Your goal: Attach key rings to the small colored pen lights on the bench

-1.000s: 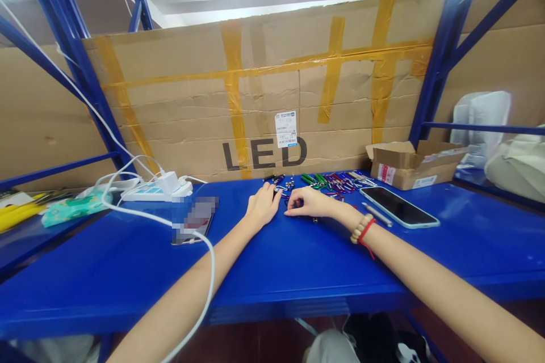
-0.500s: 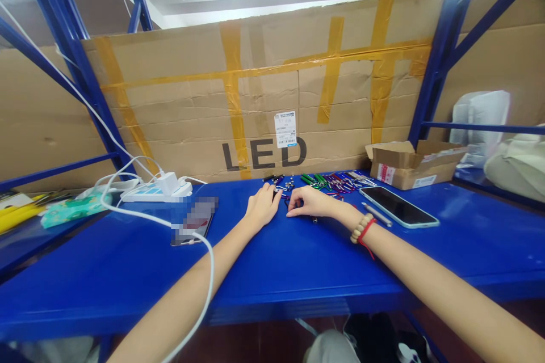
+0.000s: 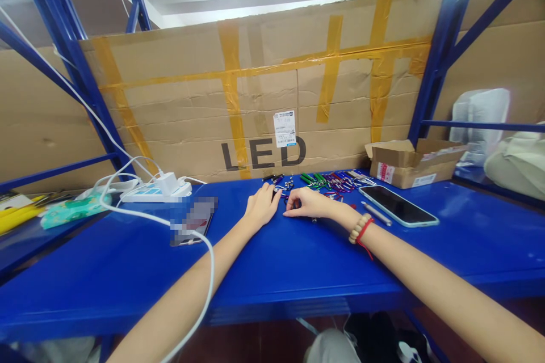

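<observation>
Blue steel racking (image 3: 430,79) frames the scene, and a big cardboard sheet (image 3: 264,85), patched with yellow tape and stamped "LED", stands as the back wall. Below it runs the blue shelf (image 3: 298,272), where all the action is.

Over on the right sits an open cardboard box (image 3: 409,167) against the upright. Just in front of it a phone (image 3: 398,205) lies face up, with a slim pen (image 3: 377,213) beside it. On the left there's a white power strip (image 3: 155,191) with a white cable (image 3: 204,272) looping off it and across the person's left forearm. A second phone (image 3: 191,224) lies flat near the cable, and a green packet (image 3: 72,210) sits further out.

Now the hands, both stretched forward to the middle of the shelf. The left hand (image 3: 260,208) rests knuckles up, fingers curled loosely. Its tips are right by a silver clip (image 3: 279,188), and I can't tell whether it grips anything. The right hand (image 3: 309,202), with a bead bracelet (image 3: 358,228) at the wrist, has its fingertips drawn together on a small dark piece (image 3: 293,205), low on the shelf between the two hands.

Just behind the right hand, against the cardboard, lies a heap of coloured clips (image 3: 330,180), green, red and purple.
</observation>
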`<action>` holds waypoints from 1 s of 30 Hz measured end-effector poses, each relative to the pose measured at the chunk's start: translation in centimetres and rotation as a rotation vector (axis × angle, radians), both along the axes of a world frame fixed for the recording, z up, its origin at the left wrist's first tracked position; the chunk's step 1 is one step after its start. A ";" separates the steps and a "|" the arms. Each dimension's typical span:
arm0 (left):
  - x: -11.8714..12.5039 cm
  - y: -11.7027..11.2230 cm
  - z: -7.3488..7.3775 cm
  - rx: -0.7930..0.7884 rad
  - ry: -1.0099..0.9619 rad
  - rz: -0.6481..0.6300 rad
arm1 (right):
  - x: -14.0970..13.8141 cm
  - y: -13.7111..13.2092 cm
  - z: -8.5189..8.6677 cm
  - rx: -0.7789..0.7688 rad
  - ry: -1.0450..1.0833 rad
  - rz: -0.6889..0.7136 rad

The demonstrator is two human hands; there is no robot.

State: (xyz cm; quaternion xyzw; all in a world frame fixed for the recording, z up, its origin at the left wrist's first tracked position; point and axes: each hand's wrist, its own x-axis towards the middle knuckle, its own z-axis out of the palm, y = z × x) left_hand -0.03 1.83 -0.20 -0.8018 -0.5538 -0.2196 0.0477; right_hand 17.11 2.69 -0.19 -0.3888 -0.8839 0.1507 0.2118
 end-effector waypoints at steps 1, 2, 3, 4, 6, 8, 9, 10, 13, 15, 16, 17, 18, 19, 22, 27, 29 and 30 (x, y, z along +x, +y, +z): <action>0.0 0.0 0.0 0.001 0.000 -0.002 | 0.0 -0.1 0.0 -0.002 -0.002 -0.001; 0.0 0.0 0.0 0.001 0.000 -0.004 | -0.1 -0.1 0.1 -0.004 -0.004 -0.002; 0.0 0.0 0.0 0.001 0.001 -0.005 | -0.1 -0.2 0.1 -0.005 -0.007 -0.003; 0.0 0.0 0.0 0.000 0.002 -0.005 | -0.2 -0.3 0.2 -0.004 -0.009 -0.005; 0.0 0.0 0.1 0.001 0.004 -0.006 | -0.3 -0.4 0.3 -0.001 -0.012 -0.009; 0.0 0.0 0.1 0.002 0.004 -0.008 | -0.3 -0.6 0.4 0.002 -0.012 -0.009; 0.0 0.0 0.0 0.002 0.004 -0.009 | -0.4 -0.6 0.5 0.002 -0.012 -0.006; 0.0 0.1 0.0 0.003 0.003 -0.010 | -0.4 -0.7 0.6 0.001 -0.013 -0.002; -0.1 0.2 -0.1 0.008 0.003 -0.010 | -0.4 -0.8 0.7 0.015 -0.024 -0.007; -0.1 0.3 -0.2 0.013 0.004 -0.009 | -0.5 -0.8 0.7 0.037 -0.029 -0.018; -0.1 0.3 -0.2 0.015 0.006 -0.009 | -0.5 -0.8 0.7 0.047 -0.030 -0.021; 0.0 0.3 -0.2 0.016 0.008 -0.010 | -0.5 -0.8 0.7 0.054 -0.031 -0.022; 0.0 0.3 -0.2 0.016 0.010 -0.010 | -0.5 -0.8 0.7 0.057 -0.031 -0.020; 0.0 0.3 -0.2 0.018 0.013 -0.010 | -0.5 -0.7 0.7 0.057 -0.031 -0.019; 0.0 0.2 -0.2 0.022 0.019 -0.010 | -0.6 -0.7 0.6 0.051 -0.027 -0.017; 0.0 0.2 -0.2 0.022 0.023 -0.012 | -0.7 -0.6 0.3 0.078 -0.010 -0.007; -0.1 0.2 -0.2 0.019 0.022 -0.012 | -0.7 -0.4 0.1 0.091 -0.008 0.003; -0.1 0.2 -0.2 0.017 0.021 -0.013 | -0.6 -0.3 0.0 0.100 -0.008 0.011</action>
